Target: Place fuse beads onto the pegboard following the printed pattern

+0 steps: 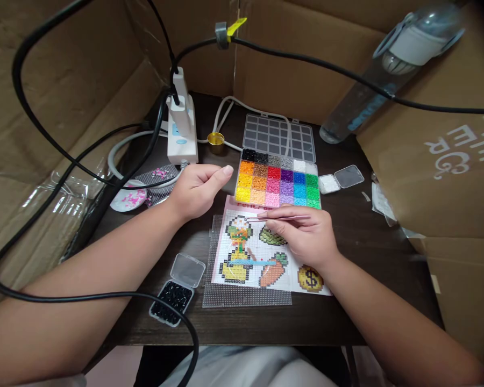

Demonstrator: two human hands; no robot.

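Observation:
My right hand (308, 234) pinches a pair of pink tweezers (284, 218), which point left over the pattern sheet (296, 269). Their tips are near the top of a pixel picture with white, green and orange parts (239, 228). A clear pegboard (246, 298) shows under the sheet, sticking out at the left and front. My left hand (201, 191) is closed, thumb stretched out, left of the sorted bead box (276, 180); nothing shows in its fingers. The bead box stands just behind the sheet, its compartments filled with many colours.
A small case of black beads (171, 303) lies open at front left. Farther left is a white dish (129, 196) with pink beads. Behind are a power strip (181, 137), a gold cup (215, 142) and a bottle (379, 80). Black cables (125, 295) cross the view. Cardboard walls (278, 70) surround the table.

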